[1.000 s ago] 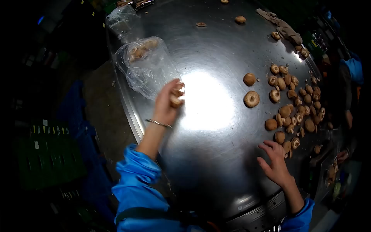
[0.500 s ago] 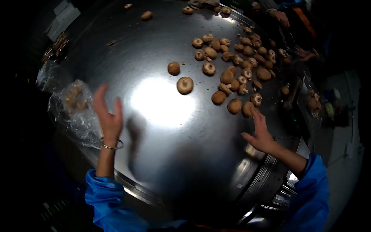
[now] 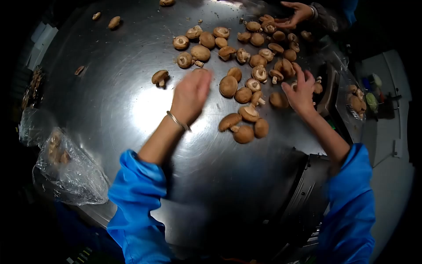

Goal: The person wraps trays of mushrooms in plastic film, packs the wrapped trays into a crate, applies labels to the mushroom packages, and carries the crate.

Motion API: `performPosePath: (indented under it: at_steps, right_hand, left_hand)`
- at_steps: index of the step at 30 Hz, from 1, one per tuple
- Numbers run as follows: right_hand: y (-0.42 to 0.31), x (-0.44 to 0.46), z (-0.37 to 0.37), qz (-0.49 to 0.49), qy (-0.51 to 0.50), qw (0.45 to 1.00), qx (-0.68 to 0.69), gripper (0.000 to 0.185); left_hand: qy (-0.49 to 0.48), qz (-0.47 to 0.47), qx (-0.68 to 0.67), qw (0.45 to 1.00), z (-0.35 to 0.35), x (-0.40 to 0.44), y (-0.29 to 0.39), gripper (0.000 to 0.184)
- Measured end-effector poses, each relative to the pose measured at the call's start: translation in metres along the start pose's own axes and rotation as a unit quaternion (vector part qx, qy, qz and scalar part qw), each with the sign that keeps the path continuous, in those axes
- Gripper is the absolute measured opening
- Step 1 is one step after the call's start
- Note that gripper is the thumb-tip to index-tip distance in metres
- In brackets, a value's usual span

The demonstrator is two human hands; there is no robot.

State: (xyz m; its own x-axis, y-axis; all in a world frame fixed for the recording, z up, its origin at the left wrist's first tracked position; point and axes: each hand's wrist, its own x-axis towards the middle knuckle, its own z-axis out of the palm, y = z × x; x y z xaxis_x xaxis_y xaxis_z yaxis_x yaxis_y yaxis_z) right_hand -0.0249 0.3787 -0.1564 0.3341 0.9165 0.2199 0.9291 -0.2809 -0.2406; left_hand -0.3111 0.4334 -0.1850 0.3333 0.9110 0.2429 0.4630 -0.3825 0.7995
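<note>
Brown mushrooms lie loose on a metal table (image 3: pixel 193 167), some caps up and some showing stems. My left hand (image 3: pixel 192 94), with a bracelet at the wrist, is over the table's middle, between a lone mushroom (image 3: pixel 160 78) and a large-capped mushroom (image 3: pixel 228 86). Motion smears its fingers, so whether it holds anything does not show. At the right of the pile, my right hand (image 3: pixel 302 93) has thumb and fingers apart, close to a brown mushroom cap (image 3: pixel 278 100). Nearer to me, several mushrooms sit together, among them a round cap (image 3: pixel 243 134).
A clear plastic bag (image 3: pixel 72 171) with mushrooms inside lies at the left edge. Another person's hand (image 3: pixel 299 14) reaches over the far mushrooms. At right stands a plastic-lined container (image 3: pixel 349 119) with mushrooms in it.
My left hand has swung right from beside the bag to the table's middle. My right hand has moved up among the mushrooms. Several mushrooms are now grouped nearer to me, and the view has shifted.
</note>
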Motion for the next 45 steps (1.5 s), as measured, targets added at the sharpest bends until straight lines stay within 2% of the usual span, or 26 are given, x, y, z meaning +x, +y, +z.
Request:
performPosePath:
  at_steps: [1, 2, 3, 4, 5, 7, 11, 13, 17, 18, 21, 23, 25, 26, 27, 28, 29, 30, 32, 33, 35, 37, 39, 41, 43, 45]
  right_hand:
    - [-0.004, 0.005, -0.003, -0.073, 0.024, 0.997, -0.012, 0.053]
    - [-0.009, 0.007, 0.000, -0.141, 0.011, 0.990, 0.018, 0.048]
    - [-0.017, 0.007, 0.006, -0.207, -0.002, 0.977, 0.047, 0.042]
    - [-0.024, 0.007, 0.018, -0.229, -0.008, 0.968, 0.099, 0.034]
    - [-0.026, 0.011, 0.027, -0.207, -0.090, 0.968, 0.109, 0.031]
    - [-0.033, 0.020, 0.031, -0.170, -0.184, 0.967, -0.049, 0.027]
    - [-0.022, 0.017, 0.040, -0.267, -0.098, 0.955, -0.086, 0.030]
    - [-0.016, 0.008, 0.041, -0.290, -0.074, 0.951, -0.075, 0.032]
    - [0.002, -0.009, 0.027, -0.310, -0.106, 0.944, 0.040, 0.022]
    - [0.004, -0.015, 0.015, -0.299, -0.132, 0.945, 0.009, 0.013]
    - [0.013, -0.024, -0.012, -0.222, -0.165, 0.961, 0.000, 0.008]
    - [0.022, -0.011, -0.008, -0.156, -0.113, 0.977, 0.092, 0.007]
    - [0.015, 0.000, -0.001, -0.139, -0.055, 0.983, 0.103, 0.008]
    - [0.012, 0.004, 0.001, -0.171, -0.047, 0.982, 0.066, 0.017]
    - [0.006, 0.006, 0.006, -0.179, -0.031, 0.982, 0.046, 0.022]
    - [-0.001, 0.006, 0.013, -0.184, -0.016, 0.982, 0.027, 0.028]
    - [-0.003, 0.007, 0.019, -0.189, -0.002, 0.982, 0.010, 0.033]
    - [0.001, 0.009, 0.029, -0.175, -0.021, 0.984, -0.011, 0.042]
    - [0.008, 0.011, 0.037, -0.133, -0.062, 0.986, 0.074, 0.041]
    - [0.010, 0.008, 0.039, -0.112, -0.084, 0.983, 0.115, 0.040]
    - [0.012, -0.002, 0.015, -0.067, -0.230, 0.970, 0.044, 0.037]
    - [0.028, -0.011, -0.006, -0.085, -0.333, 0.939, -0.035, 0.039]
    - [0.052, -0.022, -0.017, -0.134, -0.233, 0.963, -0.033, 0.042]
    - [0.049, -0.038, -0.032, -0.203, -0.176, 0.963, -0.020, 0.047]
    - [0.012, -0.055, -0.051, -0.294, -0.157, 0.943, 0.006, 0.052]
    - [-0.006, -0.073, -0.044, -0.462, -0.260, 0.847, -0.052, 0.057]
  left_hand:
    - [0.062, 0.089, 0.060, 0.992, -0.003, 0.025, -0.019, 0.014]
    - [0.016, 0.093, 0.154, 0.984, -0.003, 0.046, -0.037, 0.012]
    - [0.029, 0.220, 0.251, 0.942, 0.001, 0.059, -0.055, 0.013]
    - [-0.068, 0.141, 0.315, 0.936, -0.001, 0.075, -0.052, 0.017]
    - [-0.111, 0.059, 0.330, 0.936, 0.000, 0.085, -0.047, 0.016]
    - [-0.177, -0.076, 0.285, 0.939, -0.003, 0.101, -0.043, 0.016]
    - [-0.088, 0.025, 0.163, 0.982, 0.007, 0.089, -0.068, 0.040]
    - [0.007, 0.011, 0.137, 0.991, 0.020, 0.087, -0.066, 0.052]
    - [-0.028, -0.042, 0.126, 0.991, 0.035, 0.094, -0.051, 0.036]
    - [-0.042, -0.059, 0.107, 0.992, 0.037, 0.093, -0.044, 0.033]
    - [-0.131, -0.054, 0.044, 0.989, 0.029, 0.068, -0.029, 0.030]
    - [-0.138, -0.064, -0.207, 0.966, 0.013, 0.048, -0.027, 0.028]
    - [-0.111, -0.164, -0.367, 0.909, -0.043, 0.013, 0.036, 0.028]
    - [-0.191, -0.185, -0.312, 0.912, -0.071, -0.010, 0.043, 0.026]
    - [-0.344, -0.208, -0.274, 0.874, -0.095, -0.039, 0.042, 0.029]
    - [-0.508, -0.179, -0.297, 0.788, -0.103, -0.060, 0.040, 0.036]
    - [-0.595, -0.196, -0.261, 0.734, -0.100, -0.083, 0.037, 0.044]
    - [-0.623, -0.021, -0.017, 0.782, -0.098, -0.105, 0.033, 0.056]
    - [-0.381, 0.057, 0.168, 0.907, -0.094, -0.112, 0.014, 0.070]
    - [-0.242, 0.094, 0.254, 0.932, -0.092, -0.117, 0.007, 0.077]
    - [-0.028, 0.077, 0.342, 0.936, -0.075, -0.099, -0.005, 0.094]
    - [-0.071, 0.085, 0.223, 0.968, -0.032, -0.091, -0.043, 0.104]
    - [-0.105, 0.114, 0.131, 0.979, 0.017, -0.062, -0.020, 0.106]
    - [-0.047, 0.097, 0.133, 0.985, 0.067, -0.031, 0.002, 0.098]
    - [0.017, 0.078, 0.033, 0.996, 0.118, 0.006, 0.011, 0.087]
    - [0.038, 0.182, -0.059, 0.981, 0.127, 0.027, 0.038, 0.075]
